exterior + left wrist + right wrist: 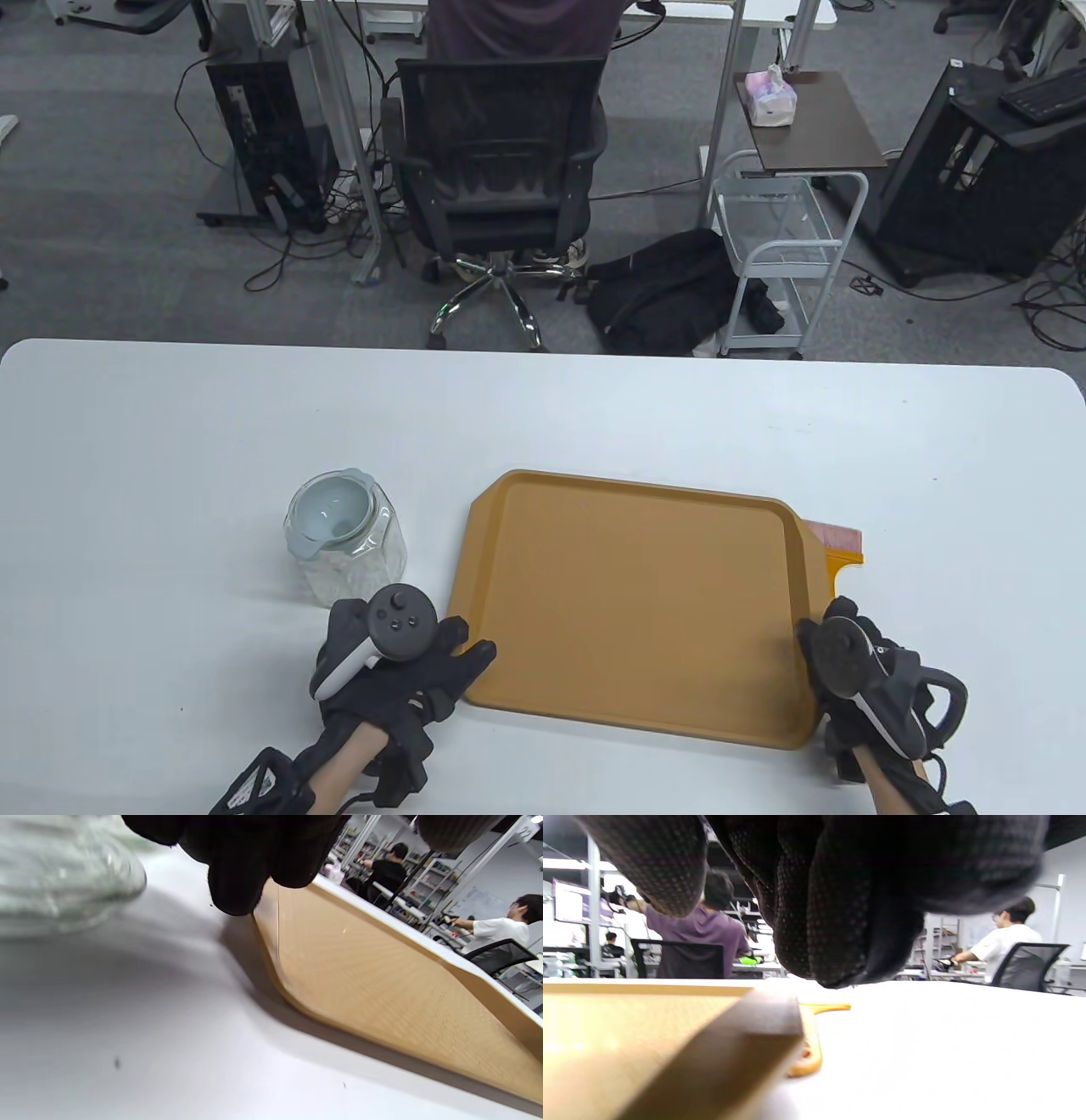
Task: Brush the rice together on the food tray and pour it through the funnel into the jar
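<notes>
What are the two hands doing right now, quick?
Left hand: open, straight fingers touching the food tray at its near left edge.
Right hand: by the tray's near right corner; cannot tell its grip.

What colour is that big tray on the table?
The tray is mustard, an orange-tan; the table view shows it best.

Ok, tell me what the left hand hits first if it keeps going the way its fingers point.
The left hand points right, fingertips at the food tray's near-left edge; it would probably meet that rim first, though contact is unclear.
</notes>
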### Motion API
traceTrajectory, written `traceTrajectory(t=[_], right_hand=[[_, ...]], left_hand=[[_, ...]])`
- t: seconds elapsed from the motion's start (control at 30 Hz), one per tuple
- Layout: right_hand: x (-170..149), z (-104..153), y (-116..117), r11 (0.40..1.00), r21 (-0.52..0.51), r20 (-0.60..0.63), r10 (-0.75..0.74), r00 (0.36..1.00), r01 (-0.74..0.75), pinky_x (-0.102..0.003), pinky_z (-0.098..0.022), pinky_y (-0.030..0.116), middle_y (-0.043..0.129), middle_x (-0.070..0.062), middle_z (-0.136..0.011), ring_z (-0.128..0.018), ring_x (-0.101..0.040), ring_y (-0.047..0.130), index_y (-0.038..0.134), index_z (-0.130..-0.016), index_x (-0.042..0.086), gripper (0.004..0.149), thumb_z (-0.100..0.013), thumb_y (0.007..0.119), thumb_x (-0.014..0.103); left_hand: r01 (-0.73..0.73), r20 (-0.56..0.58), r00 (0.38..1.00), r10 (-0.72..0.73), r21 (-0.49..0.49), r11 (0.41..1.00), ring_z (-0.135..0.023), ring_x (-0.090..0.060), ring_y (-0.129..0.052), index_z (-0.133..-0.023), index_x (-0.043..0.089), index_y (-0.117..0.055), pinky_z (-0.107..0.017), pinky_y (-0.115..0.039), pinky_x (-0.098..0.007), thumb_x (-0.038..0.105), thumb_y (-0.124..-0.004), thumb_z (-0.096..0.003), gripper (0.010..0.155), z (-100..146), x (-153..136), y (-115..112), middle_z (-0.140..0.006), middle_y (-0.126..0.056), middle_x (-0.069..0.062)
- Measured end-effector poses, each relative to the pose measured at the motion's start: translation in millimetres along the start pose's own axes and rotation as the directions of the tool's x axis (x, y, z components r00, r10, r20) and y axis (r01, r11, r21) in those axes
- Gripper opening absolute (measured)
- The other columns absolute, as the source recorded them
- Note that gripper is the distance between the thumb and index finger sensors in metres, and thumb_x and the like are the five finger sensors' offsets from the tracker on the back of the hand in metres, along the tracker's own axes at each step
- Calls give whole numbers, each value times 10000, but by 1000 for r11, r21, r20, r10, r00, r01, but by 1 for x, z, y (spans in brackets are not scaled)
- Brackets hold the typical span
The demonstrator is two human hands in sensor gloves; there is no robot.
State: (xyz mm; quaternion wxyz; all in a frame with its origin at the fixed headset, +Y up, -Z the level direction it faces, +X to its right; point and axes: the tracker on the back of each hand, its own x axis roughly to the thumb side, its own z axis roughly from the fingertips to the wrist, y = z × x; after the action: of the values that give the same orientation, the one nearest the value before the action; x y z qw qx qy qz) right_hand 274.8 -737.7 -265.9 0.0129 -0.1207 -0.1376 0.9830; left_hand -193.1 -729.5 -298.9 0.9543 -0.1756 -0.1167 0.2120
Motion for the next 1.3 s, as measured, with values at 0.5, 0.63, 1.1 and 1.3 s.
traceTrajectory(t=[0.5,0.63,1.1,1.3], right_hand=[[32,14,1,998,52,199,-51,979,41,-439,-309,893,994,-154,-715,-443,-290,1048,843,-891,57,633,-458,804,517],[35,15,2,996,68,213,-63,975,49,-441,-313,893,992,-156,-720,-447,-292,1047,842,-892,58,632,-459,802,517],[38,16,3,993,102,226,-83,970,62,-444,-318,892,991,-156,-724,-449,-293,1047,844,-891,60,629,-460,800,517],[38,16,3,991,114,225,-88,970,63,-445,-320,892,989,-156,-726,-451,-293,1046,842,-892,60,630,-462,799,517]], left_hand=[[-78,121,992,22,476,876,-1034,-391,-644,-1042,186,-652,-735,-526,-622,677,-638,-495,735,39,-5,108,-1038,-805,-150],[115,-47,993,-105,454,884,-1138,-377,-392,-1104,281,-559,-768,-345,-679,670,-673,-491,735,30,-23,126,-1191,-554,-125],[202,-244,959,-145,227,953,-1106,-499,-345,-1097,408,-527,-752,-335,-695,567,-818,-470,709,0,-82,119,-1211,-312,-239],[212,-254,955,-155,213,954,-1102,-489,-406,-1048,352,-638,-754,-362,-691,553,-812,-476,630,-1,-80,118,-1203,-387,-234]])
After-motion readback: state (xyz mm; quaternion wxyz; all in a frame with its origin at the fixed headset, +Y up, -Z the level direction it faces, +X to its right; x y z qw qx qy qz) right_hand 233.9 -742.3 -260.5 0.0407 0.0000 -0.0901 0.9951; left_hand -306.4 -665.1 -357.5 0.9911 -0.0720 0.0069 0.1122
